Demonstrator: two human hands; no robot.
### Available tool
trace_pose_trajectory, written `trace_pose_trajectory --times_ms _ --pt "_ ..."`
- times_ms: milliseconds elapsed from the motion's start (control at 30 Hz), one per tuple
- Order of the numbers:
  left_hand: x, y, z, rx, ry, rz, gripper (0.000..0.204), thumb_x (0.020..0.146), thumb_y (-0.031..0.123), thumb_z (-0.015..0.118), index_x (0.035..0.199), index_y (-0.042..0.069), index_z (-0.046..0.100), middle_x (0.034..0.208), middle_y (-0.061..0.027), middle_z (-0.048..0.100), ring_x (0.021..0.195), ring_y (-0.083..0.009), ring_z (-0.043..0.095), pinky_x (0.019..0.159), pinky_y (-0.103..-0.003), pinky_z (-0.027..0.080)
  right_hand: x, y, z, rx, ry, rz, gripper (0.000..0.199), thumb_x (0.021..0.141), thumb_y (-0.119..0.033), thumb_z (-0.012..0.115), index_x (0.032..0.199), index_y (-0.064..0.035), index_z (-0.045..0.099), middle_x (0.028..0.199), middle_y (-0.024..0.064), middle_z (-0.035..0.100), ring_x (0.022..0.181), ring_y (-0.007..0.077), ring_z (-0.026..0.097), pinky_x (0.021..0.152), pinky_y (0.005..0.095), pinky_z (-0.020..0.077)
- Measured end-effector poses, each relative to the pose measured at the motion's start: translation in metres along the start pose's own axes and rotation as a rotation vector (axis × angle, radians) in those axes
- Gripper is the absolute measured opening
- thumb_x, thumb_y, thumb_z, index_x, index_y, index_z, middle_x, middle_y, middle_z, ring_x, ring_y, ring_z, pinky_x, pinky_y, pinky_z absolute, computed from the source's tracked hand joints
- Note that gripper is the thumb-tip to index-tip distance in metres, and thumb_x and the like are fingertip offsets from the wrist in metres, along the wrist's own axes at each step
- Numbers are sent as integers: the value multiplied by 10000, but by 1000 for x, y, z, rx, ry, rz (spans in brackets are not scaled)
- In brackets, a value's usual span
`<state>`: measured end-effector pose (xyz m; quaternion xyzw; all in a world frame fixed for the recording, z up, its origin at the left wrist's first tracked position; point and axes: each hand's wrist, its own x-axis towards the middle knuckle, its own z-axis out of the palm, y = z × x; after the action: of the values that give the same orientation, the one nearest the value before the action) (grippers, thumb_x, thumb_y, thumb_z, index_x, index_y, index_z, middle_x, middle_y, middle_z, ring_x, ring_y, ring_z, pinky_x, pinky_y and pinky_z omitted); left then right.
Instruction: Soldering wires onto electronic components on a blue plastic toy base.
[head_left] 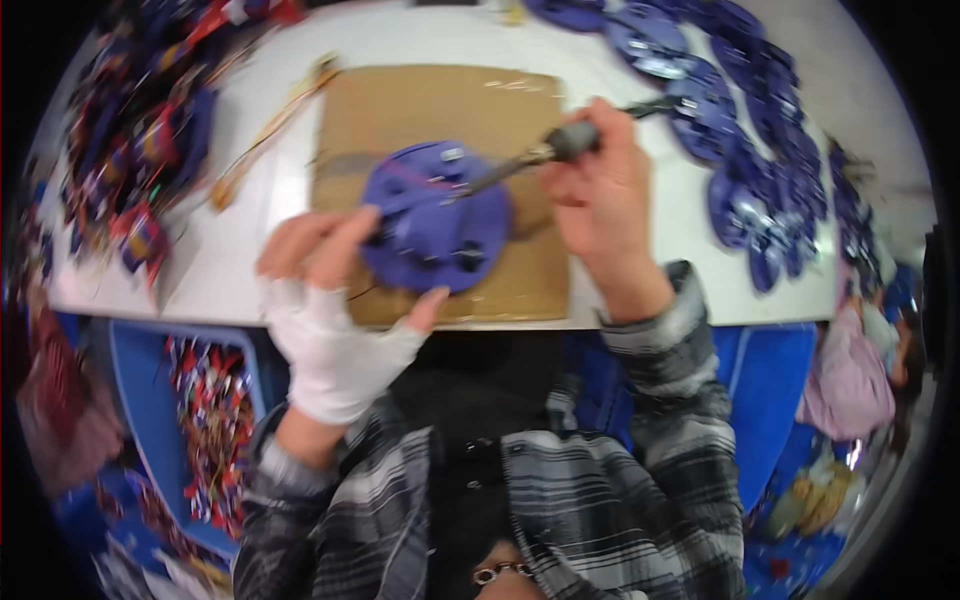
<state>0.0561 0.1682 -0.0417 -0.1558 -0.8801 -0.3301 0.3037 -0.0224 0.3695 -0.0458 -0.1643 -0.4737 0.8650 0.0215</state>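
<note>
A round purple plastic part [435, 225] lies on a brown cardboard sheet [440, 100], with small fittings and a thin red wire across its face. My left hand [345, 310], in a white fingerless covering, grips the part's left and lower rim between fingers and thumb. A soldering iron with a grey grip [572, 141] is held in my right hand [605, 195]. Its metal shaft slants down to the left, and the tip is at the part's upper middle. Blur hides whether the tip touches.
Several purple round parts [745, 200] are piled along the table's right side. Bundles of coloured wires and components [150, 150] heap on the left, near a yellowish strand [270, 130]. A blue bin [145, 400] below holds wired pieces. The white table [255, 190] ends just in front of me.
</note>
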Motion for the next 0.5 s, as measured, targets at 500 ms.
trace_pose_trajectory --times_ms 500 --pt "32 -71 -14 -477 132 -576 535 785 202 651 1265 56 465 989 -150 603 925 -275 561 791 -358 436 21 -30 -30 212 -118 112 178 899 -246 535 775 -120 522 550 -42 446 382 33 256 375 194 203"
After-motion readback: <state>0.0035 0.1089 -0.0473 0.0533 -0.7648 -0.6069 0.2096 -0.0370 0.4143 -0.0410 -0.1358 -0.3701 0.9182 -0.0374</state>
